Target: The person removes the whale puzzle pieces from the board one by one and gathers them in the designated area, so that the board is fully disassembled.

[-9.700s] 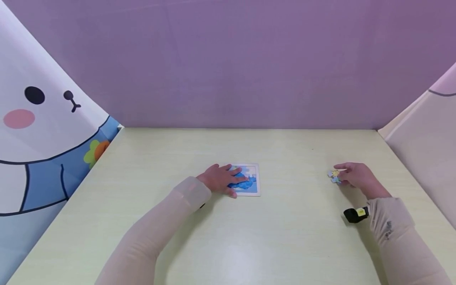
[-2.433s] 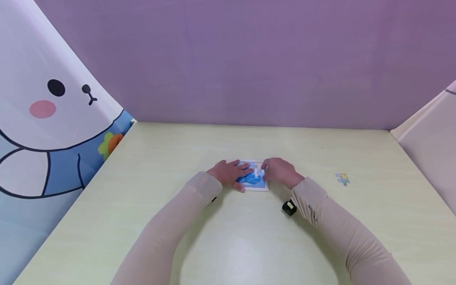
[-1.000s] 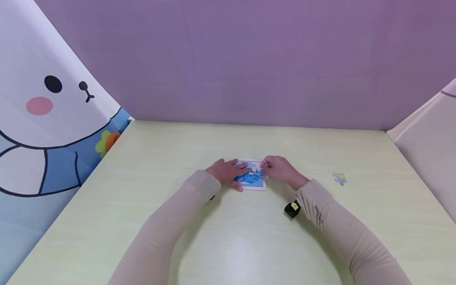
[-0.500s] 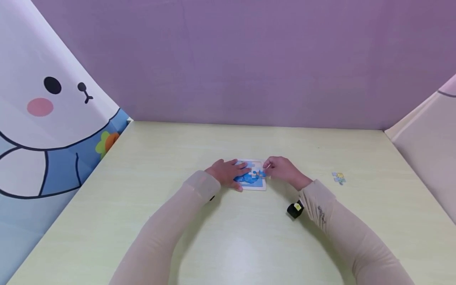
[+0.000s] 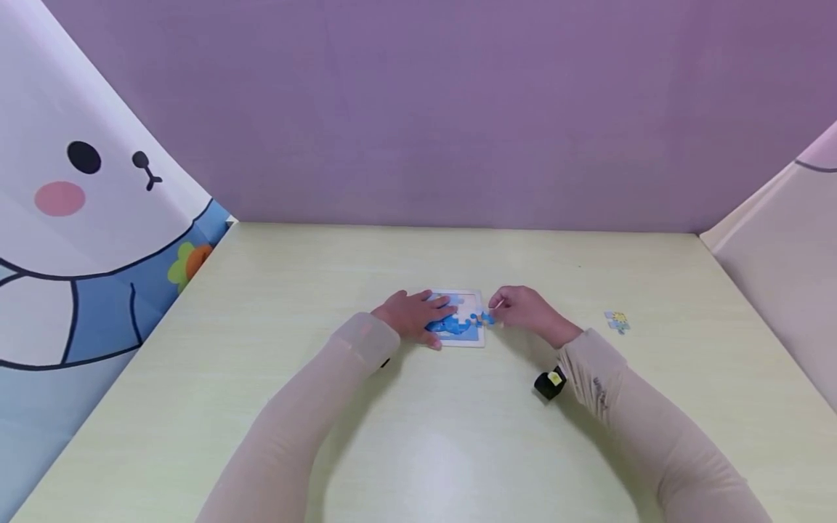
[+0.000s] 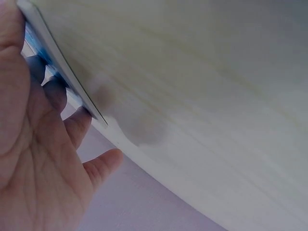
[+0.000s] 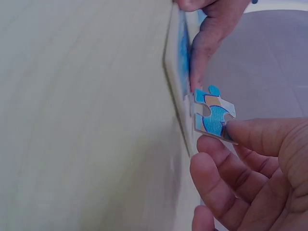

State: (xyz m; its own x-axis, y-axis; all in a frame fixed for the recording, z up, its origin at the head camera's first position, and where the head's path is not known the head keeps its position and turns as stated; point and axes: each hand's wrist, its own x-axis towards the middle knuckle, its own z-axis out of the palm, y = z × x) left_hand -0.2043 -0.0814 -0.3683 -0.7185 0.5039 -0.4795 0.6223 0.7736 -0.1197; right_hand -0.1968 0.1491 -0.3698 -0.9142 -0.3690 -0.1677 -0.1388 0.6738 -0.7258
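A small framed jigsaw puzzle [image 5: 467, 344] with a blue picture lies mid-table, with a pale bare area at its upper right. My left hand [image 5: 410, 316] rests spread on its left part, fingers straight; the left wrist view shows those fingers [image 6: 55, 94] along the frame. Just off the right side, my right hand [image 5: 528, 314] pinches a blue, tan and white puzzle piece [image 7: 214, 113] between thumb and fingertips. In the head view that piece overlaps the frame's right rim.
A few joined puzzle pieces [image 5: 617, 321] with a yellow sun lie farther right on the pale table [image 5: 418, 436]. A purple backdrop [image 5: 458, 116] rises behind the table's far edge. A black wrist camera [image 5: 551, 383] hangs under the right sleeve.
My right hand came from the sun pieces to the puzzle's right side. Over the last second it has drawn back slightly right, bringing the pinched piece over the rim. My left hand stays put.
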